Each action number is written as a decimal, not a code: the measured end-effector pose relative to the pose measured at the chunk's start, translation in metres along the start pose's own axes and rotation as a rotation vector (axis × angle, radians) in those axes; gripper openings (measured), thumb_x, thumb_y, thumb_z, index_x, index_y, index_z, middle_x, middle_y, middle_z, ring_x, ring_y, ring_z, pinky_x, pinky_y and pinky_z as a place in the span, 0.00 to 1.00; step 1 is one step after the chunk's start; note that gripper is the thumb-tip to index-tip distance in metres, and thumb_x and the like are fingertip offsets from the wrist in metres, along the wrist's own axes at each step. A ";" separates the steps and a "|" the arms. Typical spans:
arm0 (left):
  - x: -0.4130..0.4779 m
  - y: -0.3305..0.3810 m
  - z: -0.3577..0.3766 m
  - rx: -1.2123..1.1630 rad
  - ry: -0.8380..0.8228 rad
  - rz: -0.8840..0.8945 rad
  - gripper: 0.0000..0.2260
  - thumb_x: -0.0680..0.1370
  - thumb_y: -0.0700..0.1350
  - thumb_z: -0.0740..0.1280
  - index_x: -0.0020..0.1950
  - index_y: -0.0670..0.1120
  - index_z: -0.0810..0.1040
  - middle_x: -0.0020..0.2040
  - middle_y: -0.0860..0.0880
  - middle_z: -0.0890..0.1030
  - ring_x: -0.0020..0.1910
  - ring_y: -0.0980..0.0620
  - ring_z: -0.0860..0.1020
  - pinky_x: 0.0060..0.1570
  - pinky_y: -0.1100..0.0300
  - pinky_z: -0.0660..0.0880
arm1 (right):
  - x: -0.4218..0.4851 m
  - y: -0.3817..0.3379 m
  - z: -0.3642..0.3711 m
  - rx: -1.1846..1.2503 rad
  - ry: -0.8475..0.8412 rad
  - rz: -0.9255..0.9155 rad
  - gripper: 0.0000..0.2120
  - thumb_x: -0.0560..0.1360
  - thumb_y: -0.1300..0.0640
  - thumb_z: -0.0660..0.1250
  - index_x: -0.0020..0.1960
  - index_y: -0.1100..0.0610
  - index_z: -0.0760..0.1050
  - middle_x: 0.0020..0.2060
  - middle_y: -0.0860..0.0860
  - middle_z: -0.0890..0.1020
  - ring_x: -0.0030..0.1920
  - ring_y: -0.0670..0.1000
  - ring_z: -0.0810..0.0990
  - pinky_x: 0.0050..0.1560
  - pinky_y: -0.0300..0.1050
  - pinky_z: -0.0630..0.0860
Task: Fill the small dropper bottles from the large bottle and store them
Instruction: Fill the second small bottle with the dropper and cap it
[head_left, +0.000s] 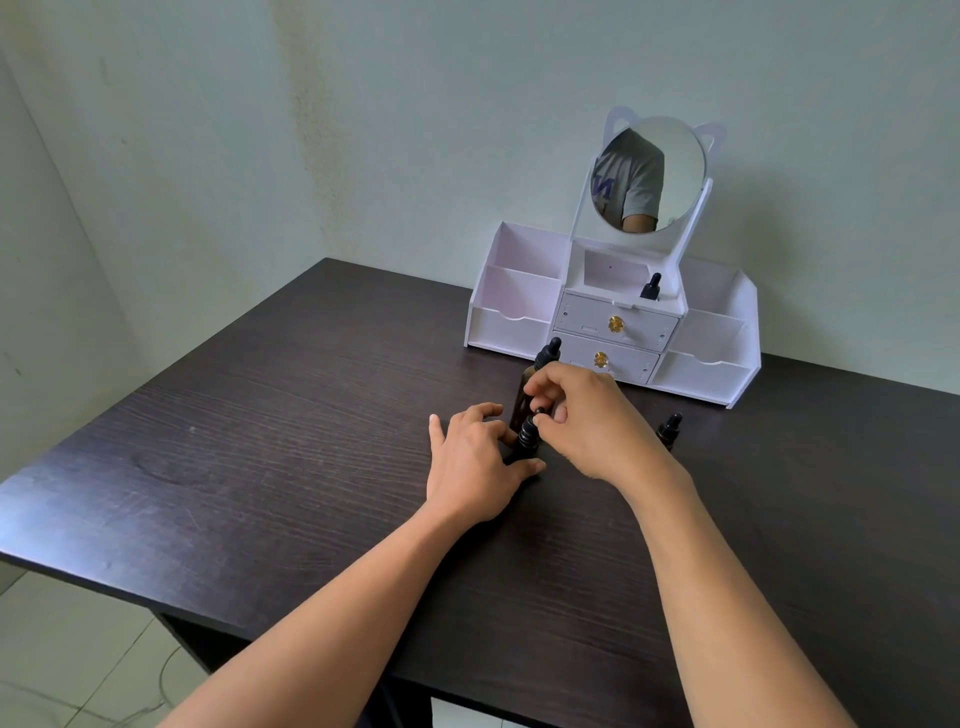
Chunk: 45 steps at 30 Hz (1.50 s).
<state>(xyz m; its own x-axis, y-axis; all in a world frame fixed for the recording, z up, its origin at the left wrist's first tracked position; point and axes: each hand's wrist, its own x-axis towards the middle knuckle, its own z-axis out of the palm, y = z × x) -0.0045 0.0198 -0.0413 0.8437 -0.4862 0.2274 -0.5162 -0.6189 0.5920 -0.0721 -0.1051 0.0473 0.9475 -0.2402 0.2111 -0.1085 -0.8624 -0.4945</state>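
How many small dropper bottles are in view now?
3 bottles. One stands in the organizer's top middle compartment; one is held by the left hand and right hand; one stands on the table further right. Hands may hide more.

The hands (470, 467) mostly hide the small bottle (529, 435).

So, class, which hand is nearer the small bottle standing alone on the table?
Right. The right hand sits just left of that bottle; the left hand lies farther left.
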 end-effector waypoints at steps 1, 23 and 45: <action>0.000 0.000 0.000 0.000 0.000 0.000 0.19 0.72 0.63 0.72 0.56 0.53 0.82 0.74 0.54 0.69 0.74 0.53 0.63 0.77 0.39 0.44 | 0.001 0.000 0.000 -0.001 -0.001 0.000 0.14 0.74 0.62 0.69 0.55 0.47 0.77 0.43 0.42 0.81 0.36 0.40 0.75 0.50 0.49 0.81; 0.001 -0.003 0.000 -0.009 -0.006 -0.008 0.17 0.72 0.63 0.72 0.54 0.54 0.82 0.73 0.55 0.69 0.74 0.53 0.63 0.77 0.39 0.42 | 0.000 0.000 0.001 0.017 0.001 0.042 0.13 0.74 0.52 0.71 0.58 0.46 0.76 0.45 0.42 0.80 0.37 0.39 0.76 0.47 0.45 0.79; -0.001 0.000 0.002 0.019 -0.006 0.019 0.20 0.73 0.63 0.71 0.57 0.51 0.82 0.73 0.53 0.69 0.74 0.52 0.64 0.76 0.38 0.45 | -0.007 0.008 0.011 -0.069 0.003 0.087 0.22 0.69 0.42 0.75 0.60 0.43 0.75 0.46 0.41 0.80 0.48 0.44 0.77 0.49 0.48 0.79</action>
<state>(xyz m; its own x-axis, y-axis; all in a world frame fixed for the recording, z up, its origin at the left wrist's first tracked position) -0.0054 0.0192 -0.0428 0.8328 -0.5017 0.2340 -0.5351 -0.6209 0.5728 -0.0762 -0.1058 0.0328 0.9327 -0.3167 0.1726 -0.2108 -0.8669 -0.4517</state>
